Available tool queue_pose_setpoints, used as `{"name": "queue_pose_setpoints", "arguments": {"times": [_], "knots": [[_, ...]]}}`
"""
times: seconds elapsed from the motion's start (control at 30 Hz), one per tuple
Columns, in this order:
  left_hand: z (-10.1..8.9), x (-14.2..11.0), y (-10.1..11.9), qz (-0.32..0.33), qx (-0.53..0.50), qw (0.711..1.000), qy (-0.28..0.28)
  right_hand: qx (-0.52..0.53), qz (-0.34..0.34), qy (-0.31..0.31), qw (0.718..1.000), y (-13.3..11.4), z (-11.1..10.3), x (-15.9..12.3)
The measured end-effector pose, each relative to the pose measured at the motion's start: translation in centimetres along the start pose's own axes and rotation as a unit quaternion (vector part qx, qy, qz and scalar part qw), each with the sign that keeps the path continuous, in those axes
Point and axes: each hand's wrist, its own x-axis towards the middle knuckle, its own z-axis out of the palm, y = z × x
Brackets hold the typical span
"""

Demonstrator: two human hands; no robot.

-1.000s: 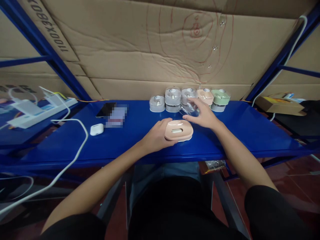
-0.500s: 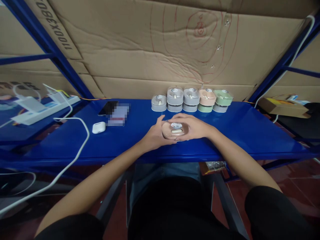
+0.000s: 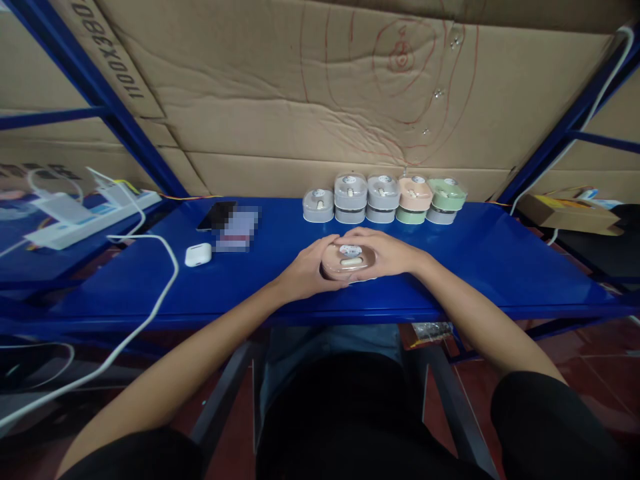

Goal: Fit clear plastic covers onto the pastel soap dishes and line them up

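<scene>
Peach-pink oval plastic case (image 3: 347,261) is gripped between both hands, just above or on the blue steel shelf (image 3: 480,267) near its front edge; contact beneath it cannot be told. Its left side is wrapped by the left hand (image 3: 305,272), and its top is covered by the curved right hand (image 3: 385,253). A row of stacked round cases (image 3: 383,199) is set behind it, and a white earbud case (image 3: 198,255) is placed well apart to the left.

Blue metal shelf (image 3: 500,267) with stacked cases (image 3: 350,190)
</scene>
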Motion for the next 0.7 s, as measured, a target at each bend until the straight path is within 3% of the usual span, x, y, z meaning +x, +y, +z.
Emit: {"name": "queue_pose_setpoints", "arguments": {"times": [0.07,0.13,0.27,0.4,0.5,0.6,0.7], "knots": [[-0.1,-0.4,-0.3,0.01,0.024,0.999,0.024,-0.006,0.008,0.035,0.999,0.2,-0.1,-0.2],[-0.8,-1.0,-0.8,0.006,0.05,0.996,0.072,-0.015,0.029,0.111,0.993,0.6,-0.6,-0.5],[-3.9,-0.7,-2.2,-0.054,0.072,0.969,0.228,-0.061,0.077,0.279,0.955,1.5,-2.1,-1.0],[-7.2,4.1,-2.7,-0.156,0.093,0.915,0.359,-0.102,0.101,0.348,0.926,2.2,-2.6,-0.9],[-7.6,9.4,-2.3,-0.214,0.112,0.899,0.365,-0.136,0.136,0.399,0.896,3.6,-3.0,-1.0],[-6.1,13.2,-1.8,-0.275,0.123,0.892,0.338,-0.192,0.183,0.493,0.829,6.9,-5.3,-2.5],[-4.0,14.6,-1.7,-0.291,0.112,0.893,0.324,-0.231,0.241,0.611,0.718,11.5,-9.4,-6.1]]}}
